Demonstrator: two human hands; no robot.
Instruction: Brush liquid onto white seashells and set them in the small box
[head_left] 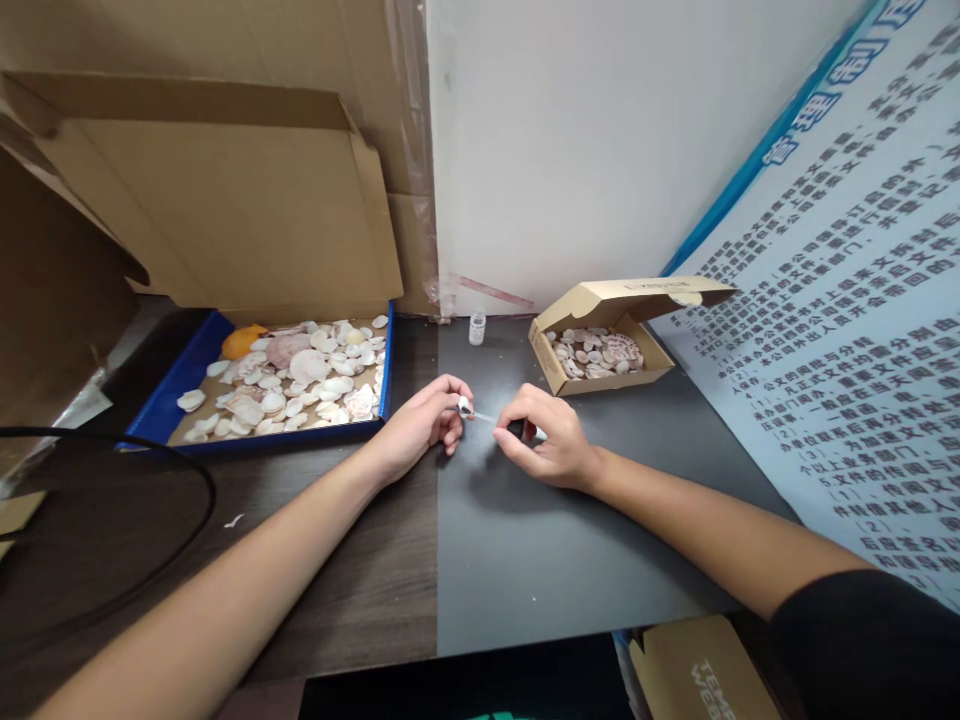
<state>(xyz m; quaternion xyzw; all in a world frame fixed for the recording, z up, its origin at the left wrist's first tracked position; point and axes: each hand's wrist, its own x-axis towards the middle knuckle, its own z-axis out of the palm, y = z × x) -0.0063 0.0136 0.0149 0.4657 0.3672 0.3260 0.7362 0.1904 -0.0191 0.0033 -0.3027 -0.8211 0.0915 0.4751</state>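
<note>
My left hand (427,425) pinches a small white shell (464,404) with dark marks between thumb and fingertips, just above the seam where brown and grey table surfaces meet. Closed around the black end of a thin applicator is my right hand (547,435). That applicator's slender, clear-looking tip (482,415) points left and reaches close to the shell; whether they touch is too small to tell. Behind both hands stands a small clear bottle (476,329) with a printed label, upright near the wall.
At left, an open blue-edged cardboard box (380,400) holds many pale shells and an orange one (242,341). A smaller lidded carton (551,372) of shells sits at back right. A black cable (208,490) loops over the left side. A printed board (862,300) leans at right.
</note>
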